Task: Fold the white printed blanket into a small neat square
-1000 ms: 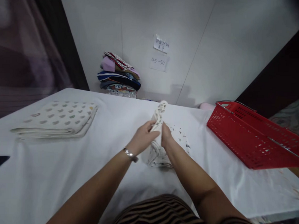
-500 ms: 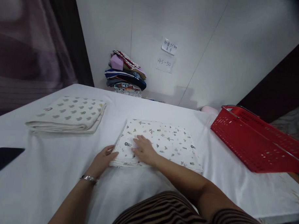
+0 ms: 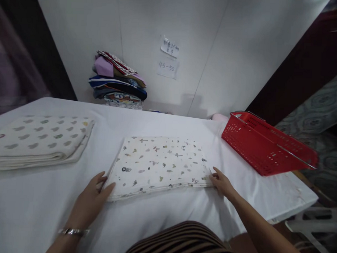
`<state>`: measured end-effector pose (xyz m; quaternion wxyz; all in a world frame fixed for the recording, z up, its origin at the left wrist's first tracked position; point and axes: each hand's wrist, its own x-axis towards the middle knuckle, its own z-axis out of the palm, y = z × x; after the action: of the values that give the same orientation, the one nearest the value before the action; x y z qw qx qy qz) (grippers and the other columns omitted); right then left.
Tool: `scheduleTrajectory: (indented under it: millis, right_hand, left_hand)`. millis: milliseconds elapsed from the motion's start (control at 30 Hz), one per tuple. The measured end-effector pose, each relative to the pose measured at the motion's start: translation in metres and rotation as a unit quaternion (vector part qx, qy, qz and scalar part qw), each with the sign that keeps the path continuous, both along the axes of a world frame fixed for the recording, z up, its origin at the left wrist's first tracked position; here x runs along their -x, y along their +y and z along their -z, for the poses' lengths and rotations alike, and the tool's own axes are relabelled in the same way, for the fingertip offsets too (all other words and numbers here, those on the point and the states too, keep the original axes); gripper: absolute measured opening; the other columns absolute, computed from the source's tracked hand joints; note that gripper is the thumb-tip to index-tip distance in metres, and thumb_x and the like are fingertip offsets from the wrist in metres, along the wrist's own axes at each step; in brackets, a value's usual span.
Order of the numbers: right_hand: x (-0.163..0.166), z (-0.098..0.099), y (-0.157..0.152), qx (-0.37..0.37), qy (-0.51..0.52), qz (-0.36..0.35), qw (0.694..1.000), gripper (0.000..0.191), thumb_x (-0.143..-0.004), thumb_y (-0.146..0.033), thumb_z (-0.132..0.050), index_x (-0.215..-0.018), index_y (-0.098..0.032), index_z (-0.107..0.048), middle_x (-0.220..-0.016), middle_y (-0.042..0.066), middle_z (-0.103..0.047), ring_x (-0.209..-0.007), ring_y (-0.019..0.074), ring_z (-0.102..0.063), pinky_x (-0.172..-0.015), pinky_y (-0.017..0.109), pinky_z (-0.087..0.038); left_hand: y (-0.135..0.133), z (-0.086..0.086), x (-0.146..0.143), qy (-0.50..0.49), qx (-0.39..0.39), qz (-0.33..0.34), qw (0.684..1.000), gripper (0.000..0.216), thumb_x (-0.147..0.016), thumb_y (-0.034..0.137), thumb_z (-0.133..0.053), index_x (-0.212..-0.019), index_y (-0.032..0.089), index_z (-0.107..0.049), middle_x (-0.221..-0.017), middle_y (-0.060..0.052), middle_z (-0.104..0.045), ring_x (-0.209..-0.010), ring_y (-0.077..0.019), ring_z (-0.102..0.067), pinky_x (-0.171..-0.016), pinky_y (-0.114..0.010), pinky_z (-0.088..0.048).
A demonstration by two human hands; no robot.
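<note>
A folded white cloth [image 3: 158,165] with small plant and animal prints lies flat on the table before me. My left hand [image 3: 90,199], with a silver bracelet at the wrist, is at its front left corner; thumb and fingers are spread, touching the edge. At the front right corner my right hand [image 3: 222,183] rests with fingers stretched out against the side of the cloth; its thumb is hard to make out. Farther left lies a thicker folded cream cloth [image 3: 43,137] with grey prints, apart from both hands.
A red plastic basket [image 3: 267,144] with metal handles stands at the table's right end. Behind the white-covered table [image 3: 108,122], a pile of folded fabrics [image 3: 119,80] sits against the wall. Paper notes [image 3: 167,69] hang there. A white plastic stool [image 3: 314,227] shows at lower right.
My right hand has moved from the top of the printed cloth to its right front corner. My left hand stays by the left corner, fingers wider apart. The view has swung right.
</note>
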<state>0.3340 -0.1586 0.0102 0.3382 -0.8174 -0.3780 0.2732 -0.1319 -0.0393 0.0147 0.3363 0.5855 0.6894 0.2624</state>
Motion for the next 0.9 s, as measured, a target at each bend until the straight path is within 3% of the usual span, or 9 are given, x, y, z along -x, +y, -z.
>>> scheduleTrajectory:
  millis: [100,200,367,467,600,700,800,900]
  right_hand:
    - [0.003,-0.014,0.006,0.056,0.114,0.016,0.992,0.073,-0.077,-0.042,-0.059,-0.139,-0.013,-0.033,-0.069,0.003,-0.06,-0.05,0.0138,-0.054,-0.049,0.027,-0.047]
    - [0.004,-0.023,0.009,0.089,0.205,0.015,0.975,0.077,-0.076,-0.044,-0.063,-0.139,-0.014,-0.03,-0.058,-0.002,-0.056,-0.048,0.0137,-0.053,-0.05,0.029,-0.049]
    - [0.004,-0.02,0.003,0.028,0.306,0.028,0.951,0.078,-0.074,-0.035,-0.068,-0.14,-0.022,-0.027,-0.075,0.002,-0.065,-0.056,0.0134,-0.058,-0.059,0.031,-0.054]
    - [0.006,-0.015,-0.004,-0.027,0.303,0.022,0.952,0.083,-0.074,-0.034,-0.068,-0.142,-0.029,-0.022,-0.08,0.0,-0.065,-0.058,0.013,-0.06,-0.057,0.028,-0.054]
    - [0.003,-0.008,-0.01,-0.07,0.296,-0.004,0.953,0.073,-0.073,-0.036,-0.069,-0.138,-0.03,-0.035,-0.08,-0.002,-0.064,-0.066,0.0132,-0.062,-0.059,0.025,-0.054]
    - [-0.003,-0.007,-0.011,-0.063,0.309,-0.013,0.949,0.058,-0.071,-0.036,-0.07,-0.125,-0.024,-0.053,-0.095,0.002,-0.067,-0.078,0.0165,-0.063,-0.064,0.026,-0.055]
    - [-0.01,-0.011,-0.013,-0.038,0.32,-0.038,0.946,0.044,-0.069,-0.033,-0.068,-0.112,-0.022,-0.063,-0.106,0.006,-0.066,-0.085,0.0209,-0.063,-0.072,0.031,-0.054]
    - [-0.013,-0.015,-0.018,-0.034,0.328,-0.11,0.938,0.049,-0.066,-0.021,-0.064,-0.114,-0.028,-0.062,-0.111,0.006,-0.064,-0.092,0.0231,-0.063,-0.084,0.034,-0.051]
  left_hand:
    - [-0.005,-0.002,0.0,0.026,0.001,0.004,1.0,0.068,-0.068,0.059,-0.053,-0.128,0.029,-0.043,-0.123,0.0,-0.057,-0.09,-0.0271,-0.062,-0.083,-0.04,-0.049]
    - [-0.011,0.001,0.003,0.029,-0.024,0.017,0.999,0.07,-0.069,0.062,-0.049,-0.129,0.026,-0.045,-0.129,-0.003,-0.052,-0.096,-0.0271,-0.061,-0.083,-0.039,-0.051]
    - [-0.018,0.009,0.01,0.024,-0.144,0.092,0.985,0.053,-0.075,0.056,-0.048,-0.121,0.029,-0.055,-0.142,0.0,-0.037,-0.117,-0.0247,-0.05,-0.093,-0.033,-0.048]
    - [-0.018,0.01,0.016,0.014,-0.179,0.147,0.973,0.037,-0.08,0.048,-0.047,-0.109,0.032,-0.064,-0.142,0.003,-0.038,-0.122,-0.022,-0.047,-0.096,-0.029,-0.045]
    - [-0.017,0.011,0.027,0.019,-0.162,0.222,0.961,0.032,-0.081,0.039,-0.049,-0.109,0.031,-0.064,-0.143,0.002,-0.037,-0.121,-0.0215,-0.048,-0.093,-0.025,-0.048]
    - [-0.019,0.014,0.032,0.042,-0.145,0.266,0.952,0.042,-0.078,0.027,-0.051,-0.12,0.029,-0.057,-0.146,-0.002,-0.031,-0.123,-0.0228,-0.046,-0.088,-0.023,-0.051]
    - [-0.021,0.018,0.031,0.084,-0.178,0.279,0.94,0.048,-0.075,0.016,-0.047,-0.121,0.026,-0.054,-0.148,-0.004,-0.028,-0.125,-0.0226,-0.044,-0.091,-0.026,-0.049]
    - [-0.022,0.02,0.026,0.12,-0.222,0.275,0.928,0.046,-0.076,0.01,-0.04,-0.117,0.022,-0.055,-0.147,-0.007,-0.028,-0.122,-0.0205,-0.047,-0.091,-0.026,-0.049]
